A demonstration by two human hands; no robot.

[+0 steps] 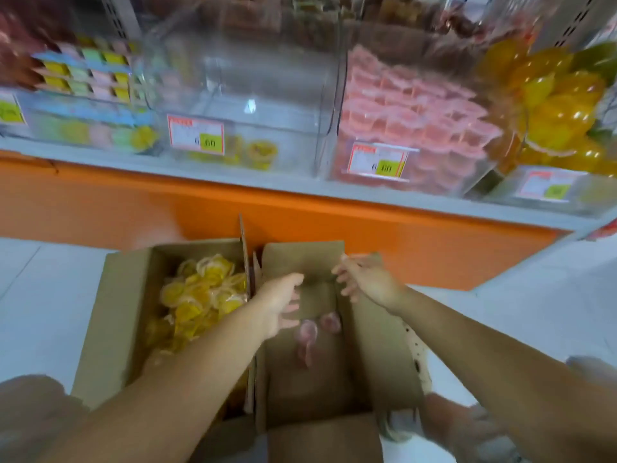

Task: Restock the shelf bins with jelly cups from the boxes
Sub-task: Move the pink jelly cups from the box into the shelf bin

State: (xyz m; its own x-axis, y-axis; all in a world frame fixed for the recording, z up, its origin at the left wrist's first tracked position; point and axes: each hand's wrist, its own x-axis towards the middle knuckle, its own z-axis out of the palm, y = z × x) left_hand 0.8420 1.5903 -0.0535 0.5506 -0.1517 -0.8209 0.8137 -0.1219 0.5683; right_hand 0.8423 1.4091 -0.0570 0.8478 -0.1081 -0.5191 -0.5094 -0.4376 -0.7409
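Your left hand [280, 305] and right hand [365, 282] hover loosely spread, holding nothing, over the right box [377, 345], a few pink jelly cups [315, 330] on its bottom, yellow cups [200, 295] filling the left box [117, 312].

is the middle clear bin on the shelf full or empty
Nearly empty: the middle clear bin holds only a few yellow jelly cups low at its front; the rest is see-through.

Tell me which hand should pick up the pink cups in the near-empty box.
Left. The left hand, fingers open, almost reaches the pink cups; the right hand is farther off, by the box's far flap.
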